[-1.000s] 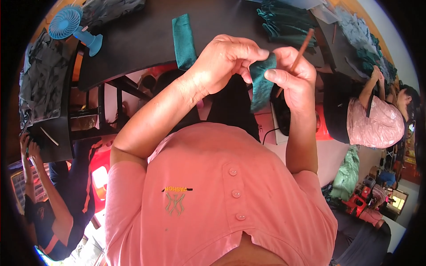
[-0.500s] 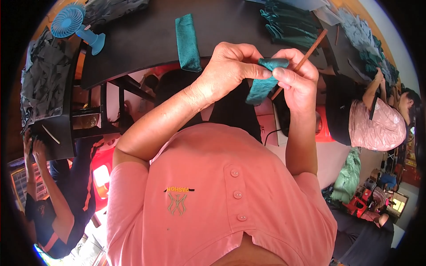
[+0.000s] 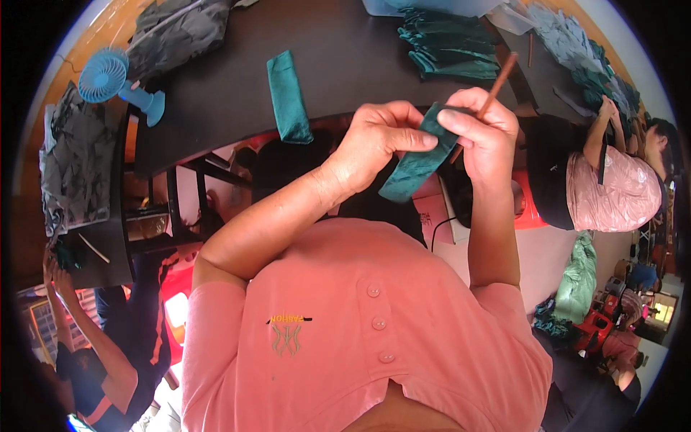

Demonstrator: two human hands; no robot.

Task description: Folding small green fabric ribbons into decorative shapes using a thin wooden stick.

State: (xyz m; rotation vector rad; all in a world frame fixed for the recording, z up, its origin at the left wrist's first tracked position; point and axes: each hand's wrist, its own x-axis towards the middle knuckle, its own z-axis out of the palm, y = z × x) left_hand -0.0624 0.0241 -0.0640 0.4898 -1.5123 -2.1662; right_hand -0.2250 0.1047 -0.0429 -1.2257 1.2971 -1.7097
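Between my two hands is a flat strip of dark green velvety fabric [image 3: 414,171], its lower end hanging free down to the left. My left hand [image 3: 385,140] pinches it with the thumb laid across the front. My right hand [image 3: 481,129] grips its upper end between thumb and fingers. A thin brown wooden stick [image 3: 502,81] is also tucked in my right hand, slanting up to the right. A second green fabric strip [image 3: 288,99] lies alone on the black table [image 3: 345,54], its near end at the table's edge.
A stack of green fabric pieces [image 3: 450,43] lies at the table's far right. A blue fan [image 3: 108,75] stands at the left, near piles of grey fabric [image 3: 75,165]. One person [image 3: 612,180] works at the right, another [image 3: 93,345] at the left.
The strip in my hands has gone from folded over at the top to stretched out flat and longer. My view has shifted slightly, so the table sits a little lower.
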